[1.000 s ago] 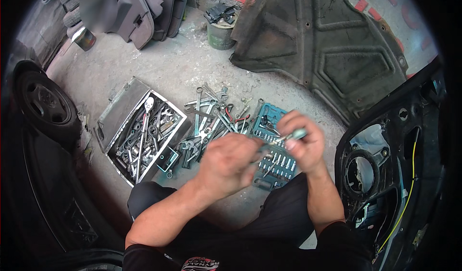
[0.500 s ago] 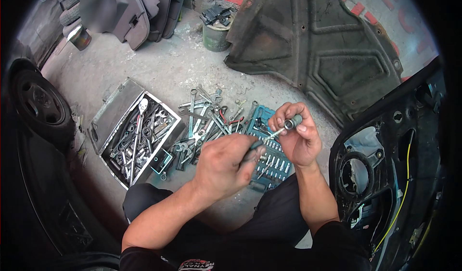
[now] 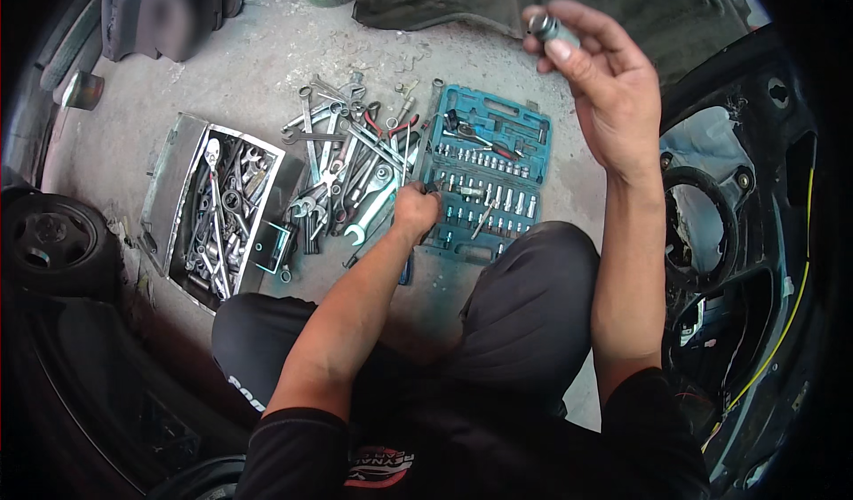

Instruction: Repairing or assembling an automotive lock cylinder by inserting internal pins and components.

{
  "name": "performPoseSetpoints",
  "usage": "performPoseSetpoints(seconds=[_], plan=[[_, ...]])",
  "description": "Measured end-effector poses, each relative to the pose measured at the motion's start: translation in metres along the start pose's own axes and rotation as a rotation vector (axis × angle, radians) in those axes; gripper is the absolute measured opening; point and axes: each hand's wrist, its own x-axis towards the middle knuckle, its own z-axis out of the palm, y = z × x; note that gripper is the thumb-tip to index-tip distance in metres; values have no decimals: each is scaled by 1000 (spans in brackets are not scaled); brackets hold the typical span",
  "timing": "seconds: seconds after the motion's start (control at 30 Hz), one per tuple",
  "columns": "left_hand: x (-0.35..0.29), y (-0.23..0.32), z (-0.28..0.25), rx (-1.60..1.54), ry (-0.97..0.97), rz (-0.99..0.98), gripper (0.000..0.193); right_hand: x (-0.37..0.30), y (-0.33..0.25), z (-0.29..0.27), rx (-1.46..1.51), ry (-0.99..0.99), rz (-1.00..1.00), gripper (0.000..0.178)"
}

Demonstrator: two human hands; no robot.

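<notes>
Socket (image 3: 551,31) gripped in the right hand (image 3: 615,78) at the upper right; work seems only partly along.
That piece is out and in the fingers, while rows of smaller sockets (image 3: 508,202) sit in the open teal case (image 3: 535,114) right of centre; what is left, the view does not settle. The left hand (image 3: 418,210) is curled at the case's left edge (around what, I cannot tell). Against the earlier frame, where both hands meet before the case, they are now well apart, the case less covered.
</notes>
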Motion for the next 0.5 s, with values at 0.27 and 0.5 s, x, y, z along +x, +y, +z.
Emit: performPoseSetpoints(seconds=[0.27,0.5], plan=[[11,21,22,951,41,372,49,-121,155,-36,53,132,606,35],[-61,105,8,196,-215,271,37,-154,201,-26,379,-21,730,48]])
